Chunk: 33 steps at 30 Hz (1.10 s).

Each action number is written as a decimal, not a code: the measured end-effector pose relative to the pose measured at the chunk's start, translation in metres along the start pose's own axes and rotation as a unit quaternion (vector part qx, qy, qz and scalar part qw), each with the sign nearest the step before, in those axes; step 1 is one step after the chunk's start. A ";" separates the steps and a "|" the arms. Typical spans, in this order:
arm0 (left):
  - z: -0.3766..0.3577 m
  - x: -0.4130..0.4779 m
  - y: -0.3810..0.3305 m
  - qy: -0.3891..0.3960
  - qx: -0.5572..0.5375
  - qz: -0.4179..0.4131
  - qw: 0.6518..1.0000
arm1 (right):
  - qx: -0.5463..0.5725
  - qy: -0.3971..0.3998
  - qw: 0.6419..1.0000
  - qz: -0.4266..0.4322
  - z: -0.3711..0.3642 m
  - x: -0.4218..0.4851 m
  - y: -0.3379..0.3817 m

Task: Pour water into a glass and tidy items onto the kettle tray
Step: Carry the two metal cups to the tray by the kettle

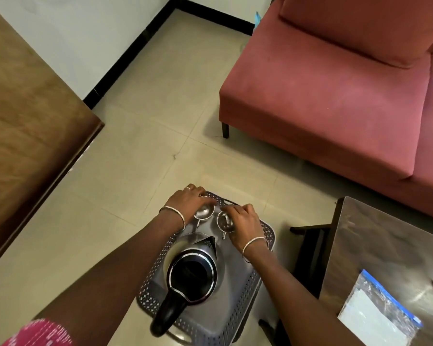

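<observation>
A steel kettle (194,267) with a black lid and black handle stands on a grey perforated tray (238,283). At the tray's far end sit two small steel cups. My left hand (191,198) rests over the left cup (204,212), fingers curled on its rim. My right hand (244,221) grips the right cup (224,222) from its right side. Both cups stand upright on the tray, close together. I cannot see any water inside them.
A red sofa (335,91) fills the upper right. A dark wooden table (385,245) with a plastic bag (378,313) on it stands at the right. A brown wooden surface (23,121) lies at the left. Tiled floor (148,146) spreads beyond the tray.
</observation>
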<state>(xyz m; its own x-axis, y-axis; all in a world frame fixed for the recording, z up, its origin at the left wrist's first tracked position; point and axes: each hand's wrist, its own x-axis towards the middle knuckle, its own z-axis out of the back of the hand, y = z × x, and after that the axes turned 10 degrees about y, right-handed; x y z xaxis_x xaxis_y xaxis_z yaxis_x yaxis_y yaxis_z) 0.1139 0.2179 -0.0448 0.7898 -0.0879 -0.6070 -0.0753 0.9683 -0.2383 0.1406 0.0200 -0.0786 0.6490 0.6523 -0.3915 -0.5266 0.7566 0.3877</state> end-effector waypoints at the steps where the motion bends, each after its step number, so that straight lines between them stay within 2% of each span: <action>1: -0.003 0.003 0.000 -0.005 0.006 0.000 1.000 | -0.005 -0.002 1.000 -0.001 -0.004 0.003 0.000; 8: -0.016 0.010 0.000 -0.045 0.003 -0.003 0.999 | -0.020 -0.030 0.999 -0.031 -0.019 0.009 0.009; 21: -0.023 0.009 -0.003 -0.036 0.051 0.016 0.998 | -0.003 -0.028 0.998 -0.052 -0.019 0.007 0.006; 24: -0.028 0.002 -0.002 -0.047 0.011 0.027 0.998 | -0.007 -0.022 0.998 -0.061 -0.018 0.004 0.007; 28: -0.028 -0.019 -0.002 -0.107 -0.079 0.062 0.989 | 0.018 -0.025 0.997 -0.073 -0.012 -0.009 0.006; 33: -0.017 -0.060 -0.009 -0.180 -0.228 0.094 0.952 | 0.052 -0.025 0.993 -0.104 0.000 -0.042 0.005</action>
<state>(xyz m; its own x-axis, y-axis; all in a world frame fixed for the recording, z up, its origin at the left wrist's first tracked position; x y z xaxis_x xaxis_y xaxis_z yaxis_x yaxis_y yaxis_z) 0.0566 0.2102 -0.0191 0.8876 0.2432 -0.3912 -0.4281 0.7492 -0.5054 0.1105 -0.0036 -0.0599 0.7657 0.4770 -0.4314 -0.3200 0.8644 0.3879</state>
